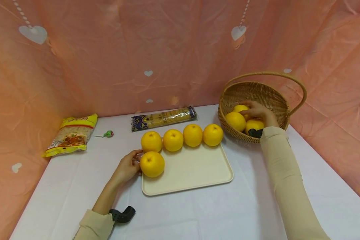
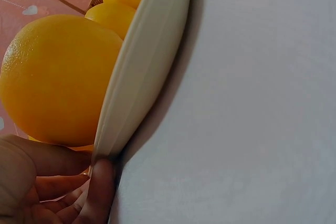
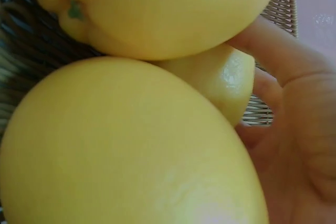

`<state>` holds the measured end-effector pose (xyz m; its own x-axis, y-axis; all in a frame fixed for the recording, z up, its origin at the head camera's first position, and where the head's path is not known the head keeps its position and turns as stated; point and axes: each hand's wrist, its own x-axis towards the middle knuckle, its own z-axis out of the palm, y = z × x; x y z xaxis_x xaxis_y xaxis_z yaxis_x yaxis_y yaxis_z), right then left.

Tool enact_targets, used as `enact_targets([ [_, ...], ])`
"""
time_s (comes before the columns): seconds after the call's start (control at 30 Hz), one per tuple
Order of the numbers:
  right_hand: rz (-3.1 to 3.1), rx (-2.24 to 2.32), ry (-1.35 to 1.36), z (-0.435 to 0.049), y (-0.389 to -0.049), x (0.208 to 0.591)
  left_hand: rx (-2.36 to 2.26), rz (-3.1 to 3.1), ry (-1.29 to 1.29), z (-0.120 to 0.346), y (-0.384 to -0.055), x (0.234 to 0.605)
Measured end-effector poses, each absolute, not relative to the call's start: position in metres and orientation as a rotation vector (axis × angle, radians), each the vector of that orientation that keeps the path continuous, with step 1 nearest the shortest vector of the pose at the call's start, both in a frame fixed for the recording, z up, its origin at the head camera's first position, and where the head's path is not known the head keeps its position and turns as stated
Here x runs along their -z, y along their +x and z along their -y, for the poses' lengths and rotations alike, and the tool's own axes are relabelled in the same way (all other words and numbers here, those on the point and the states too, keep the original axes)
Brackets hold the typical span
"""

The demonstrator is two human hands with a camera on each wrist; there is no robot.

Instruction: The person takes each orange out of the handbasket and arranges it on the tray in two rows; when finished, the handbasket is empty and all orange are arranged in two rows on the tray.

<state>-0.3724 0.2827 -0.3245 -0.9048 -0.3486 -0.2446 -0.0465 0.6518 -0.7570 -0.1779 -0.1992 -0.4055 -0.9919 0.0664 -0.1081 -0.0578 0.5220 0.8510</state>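
Observation:
My left hand [image 1: 128,168] is at the left edge of a cream tray [image 1: 192,170], and in the left wrist view its thumb and fingers pinch the rim [image 2: 134,77]. Right beside that hand, an orange [image 1: 152,164] sits on the tray's left side. A row of oranges [image 1: 173,140] lines the tray's far edge. Over in the wicker basket [image 1: 262,88], my right hand [image 1: 259,111] grips an orange [image 3: 212,80] at the back, its fingers curled round it and partly hidden. Two bigger-looking oranges [image 3: 121,140] fill the front of the right wrist view.
Behind the tray lies a long pack of pasta [image 1: 165,118]. A lollipop [image 1: 108,134] and a yellow food bag [image 1: 72,135] lie at the left. The basket's tall handle [image 1: 300,90] arches at the back right, near the pink curtain [image 1: 180,60].

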Motion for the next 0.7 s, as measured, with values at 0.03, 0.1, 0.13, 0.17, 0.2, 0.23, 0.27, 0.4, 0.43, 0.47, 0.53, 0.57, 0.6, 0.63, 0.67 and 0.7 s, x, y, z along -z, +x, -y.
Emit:
enact_targets([
  [0.03, -2.527, 1.123, -0.317, -0.283, -0.372, 0.325, -1.479, -2.625, 0.003, 0.199, -0.178, 0.405],
  [0.1, -2.556, 1.124, -0.305, -0.284, -0.371, 0.325, -1.480, -2.626, -0.003, 0.199, -0.178, 0.406],
  [0.13, -2.566, 1.129, -0.289, -0.285, -0.371, 0.325, -1.483, -2.625, -0.004, 0.199, -0.178, 0.406],
  [0.17, -2.580, 1.134, -0.274, -0.286, -0.371, 0.325, -1.485, -2.624, -0.005, 0.199, -0.178, 0.406],
  [0.2, -2.589, 1.140, -0.255, -0.286, -0.371, 0.325, -1.490, -2.621, -0.002, 0.199, -0.178, 0.407],
  [0.23, -2.604, 1.134, -0.252, -0.286, -0.372, 0.324, -1.495, -2.617, -0.001, 0.199, -0.178, 0.407],
  [0.27, -2.613, 1.138, -0.238, -0.286, -0.372, 0.324, -1.500, -2.612, -0.002, 0.199, -0.178, 0.407],
  [0.4, -2.663, 1.152, -0.241, -0.285, -0.373, 0.320, -1.521, -2.605, 0.010, 0.200, -0.177, 0.408],
  [0.43, -2.682, 1.158, -0.250, -0.284, -0.373, 0.319, -1.522, -2.606, 0.010, 0.200, -0.177, 0.408],
  [0.47, -2.693, 1.176, -0.251, -0.284, -0.373, 0.318, -1.523, -2.609, 0.011, 0.200, -0.177, 0.409],
  [0.53, -2.709, 1.244, -0.248, -0.283, -0.373, 0.316, -1.525, -2.613, 0.012, 0.200, -0.177, 0.409],
  [0.57, -2.718, 1.281, -0.241, -0.282, -0.372, 0.315, -1.526, -2.613, 0.013, 0.200, -0.177, 0.408],
  [0.6, -2.732, 1.313, -0.234, -0.282, -0.371, 0.314, -1.528, -2.611, 0.012, 0.200, -0.177, 0.408],
  [0.63, -2.731, 1.367, -0.219, -0.281, -0.370, 0.313, -1.530, -2.610, 0.011, 0.200, -0.177, 0.408],
  [0.67, -2.737, 1.410, -0.211, -0.281, -0.370, 0.313, -1.534, -2.607, 0.010, 0.200, -0.177, 0.407],
  [0.7, -2.739, 1.452, -0.195, -0.281, -0.369, 0.312, -1.536, -2.606, 0.009, 0.200, -0.177, 0.407],
])
